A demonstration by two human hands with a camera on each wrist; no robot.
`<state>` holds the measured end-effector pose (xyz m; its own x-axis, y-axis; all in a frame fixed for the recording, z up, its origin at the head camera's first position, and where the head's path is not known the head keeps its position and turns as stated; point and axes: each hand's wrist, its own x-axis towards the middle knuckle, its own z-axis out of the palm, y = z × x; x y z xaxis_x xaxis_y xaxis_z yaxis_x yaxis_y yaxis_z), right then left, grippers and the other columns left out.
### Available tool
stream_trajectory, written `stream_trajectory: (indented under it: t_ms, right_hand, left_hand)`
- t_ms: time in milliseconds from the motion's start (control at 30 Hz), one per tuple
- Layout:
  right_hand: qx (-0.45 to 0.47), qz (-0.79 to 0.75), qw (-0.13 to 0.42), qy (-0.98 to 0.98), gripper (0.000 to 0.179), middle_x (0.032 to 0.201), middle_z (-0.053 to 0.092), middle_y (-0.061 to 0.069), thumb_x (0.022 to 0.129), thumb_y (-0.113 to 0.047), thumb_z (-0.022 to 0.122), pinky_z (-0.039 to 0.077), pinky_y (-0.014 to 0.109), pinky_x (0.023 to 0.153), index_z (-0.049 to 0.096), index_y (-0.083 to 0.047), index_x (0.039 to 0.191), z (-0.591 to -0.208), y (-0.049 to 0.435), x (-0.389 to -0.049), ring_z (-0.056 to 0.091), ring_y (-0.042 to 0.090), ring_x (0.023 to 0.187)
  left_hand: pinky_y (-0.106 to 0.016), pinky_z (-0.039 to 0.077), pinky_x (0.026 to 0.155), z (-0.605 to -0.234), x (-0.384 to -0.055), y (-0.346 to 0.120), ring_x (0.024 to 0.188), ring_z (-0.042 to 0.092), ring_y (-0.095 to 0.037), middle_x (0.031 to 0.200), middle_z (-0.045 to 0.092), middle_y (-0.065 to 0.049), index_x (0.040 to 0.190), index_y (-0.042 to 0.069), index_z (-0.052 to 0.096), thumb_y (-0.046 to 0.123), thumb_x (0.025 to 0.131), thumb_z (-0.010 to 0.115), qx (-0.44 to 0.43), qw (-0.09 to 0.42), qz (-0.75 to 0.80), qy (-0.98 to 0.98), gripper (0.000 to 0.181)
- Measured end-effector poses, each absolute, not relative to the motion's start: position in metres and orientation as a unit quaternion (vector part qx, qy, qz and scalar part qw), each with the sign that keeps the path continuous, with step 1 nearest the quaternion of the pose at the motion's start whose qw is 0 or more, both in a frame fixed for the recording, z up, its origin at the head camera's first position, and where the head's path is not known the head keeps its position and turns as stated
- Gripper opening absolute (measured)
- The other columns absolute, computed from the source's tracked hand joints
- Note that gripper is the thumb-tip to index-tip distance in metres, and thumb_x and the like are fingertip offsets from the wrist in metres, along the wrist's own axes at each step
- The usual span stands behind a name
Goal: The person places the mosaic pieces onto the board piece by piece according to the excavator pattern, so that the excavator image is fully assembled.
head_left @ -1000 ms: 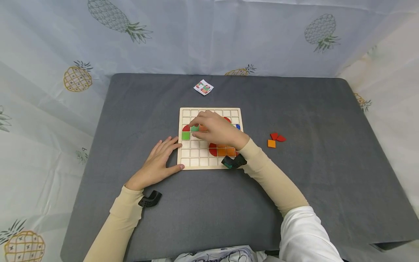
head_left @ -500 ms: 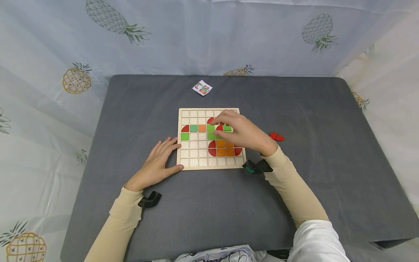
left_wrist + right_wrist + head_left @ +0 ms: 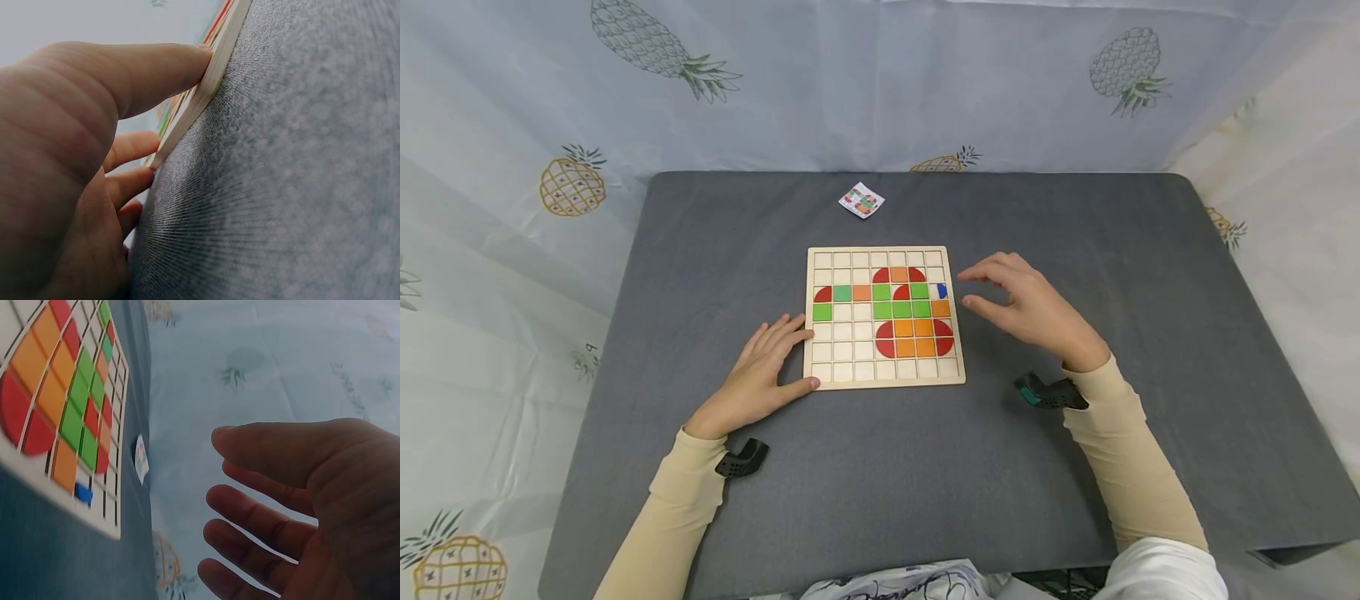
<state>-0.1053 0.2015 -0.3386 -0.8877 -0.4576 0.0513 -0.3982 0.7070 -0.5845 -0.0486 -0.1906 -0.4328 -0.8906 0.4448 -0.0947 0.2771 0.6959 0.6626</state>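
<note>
A square wooden grid board (image 3: 844, 350) lies on the table, with red quarter-round pieces (image 3: 885, 329), green square tiles (image 3: 901, 310), orange square tiles (image 3: 904, 347) and one small blue piece (image 3: 942, 291) in its cells. My left hand (image 3: 756, 379) rests at the board's left edge; its thumb (image 3: 187, 65) touches the near corner. Just off the board's right side hovers my right hand (image 3: 1037, 308), thumb and fingers apart, slightly bent. Nothing shows between them in the right wrist view. The table patch beneath this hand is hidden.
Behind the board lies a small card (image 3: 861, 201) printed with a coloured pattern. A grey cloth (image 3: 1075, 225) covers the table. A pineapple-print curtain (image 3: 850, 83) hangs behind the far edge.
My right hand has moved right, from over the board's left half to beside its right edge. It now covers the spot where loose red and orange pieces lay. My left hand stays put.
</note>
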Motion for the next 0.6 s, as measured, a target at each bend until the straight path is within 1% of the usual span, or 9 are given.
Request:
stream_trajectory:
  t_ms: [133,233,433,600]
  right_hand:
    - [-0.203,-0.298,0.039,0.932,0.034,0.124,0.063,0.009,0.095,-0.014,0.072,0.051,0.046,0.088,0.066,-0.010,0.128,-0.342,0.220,-0.103,0.052,0.026,0.117]
    - [-0.191,-0.295,0.035,0.936,0.035,0.125,0.063,0.012,0.095,-0.012,0.072,0.049,0.052,0.093,0.066,-0.008,0.128,-0.344,0.231,-0.102,0.051,0.029,0.117]
    - [-0.177,-0.261,0.044,0.948,0.035,0.128,0.062,0.017,0.096,-0.013,0.070,0.046,0.049,0.087,0.065,-0.003,0.129,-0.349,0.245,-0.098,0.049,0.034,0.113]
    - [-0.168,-0.209,0.065,0.961,0.035,0.126,0.061,0.021,0.096,-0.012,0.069,0.045,0.050,0.087,0.066,0.000,0.129,-0.357,0.252,-0.096,0.048,0.036,0.110]
  left_hand:
    - [-0.053,0.003,0.129,-0.434,-0.049,-0.191,0.159,0.013,-0.034,0.168,0.025,-0.012,0.152,0.008,0.043,0.033,0.091,0.076,0.198,0.124,0.334,0.913,0.074]
    - [-0.053,0.002,0.129,-0.433,-0.049,-0.190,0.159,0.013,-0.033,0.168,0.024,-0.012,0.151,0.008,0.043,0.033,0.091,0.076,0.196,0.125,0.334,0.913,0.074]
    - [-0.052,0.002,0.129,-0.432,-0.049,-0.190,0.159,0.013,-0.032,0.168,0.024,-0.012,0.151,0.008,0.043,0.033,0.091,0.076,0.194,0.126,0.335,0.913,0.073]
    - [-0.053,0.002,0.129,-0.433,-0.049,-0.190,0.159,0.013,-0.033,0.168,0.025,-0.013,0.151,0.008,0.043,0.032,0.090,0.077,0.197,0.126,0.335,0.913,0.074]
